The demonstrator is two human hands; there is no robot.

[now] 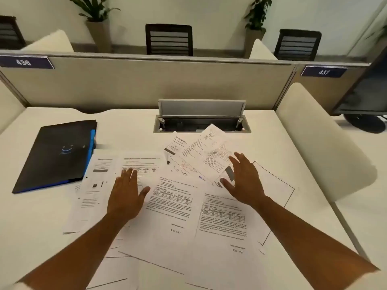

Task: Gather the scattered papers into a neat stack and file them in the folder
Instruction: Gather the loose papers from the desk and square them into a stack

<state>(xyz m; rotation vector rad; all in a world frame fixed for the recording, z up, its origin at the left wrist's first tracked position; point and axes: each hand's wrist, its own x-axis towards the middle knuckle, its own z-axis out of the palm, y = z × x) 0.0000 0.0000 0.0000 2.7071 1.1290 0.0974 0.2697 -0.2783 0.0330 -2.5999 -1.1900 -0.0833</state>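
Several printed papers (173,208) lie scattered and overlapping across the middle of the white desk (31,216). A dark folder with a blue spine (56,153) lies closed at the left, its near corner resting over one sheet. My left hand (125,195) is flat on the papers at the left of the spread, fingers together, thumb out. Fingers apart, my right hand (243,181) hovers over or touches the sheets at the right, just below a tilted page with a drawing (211,151). Neither hand grips anything.
An open cable hatch with a raised grey lid (201,120) sits at the desk's back centre, and the farthest sheets overlap its front edge. A beige partition (146,84) closes the back. A cream divider (320,139) bounds the right side, with a monitor (366,91) beyond.
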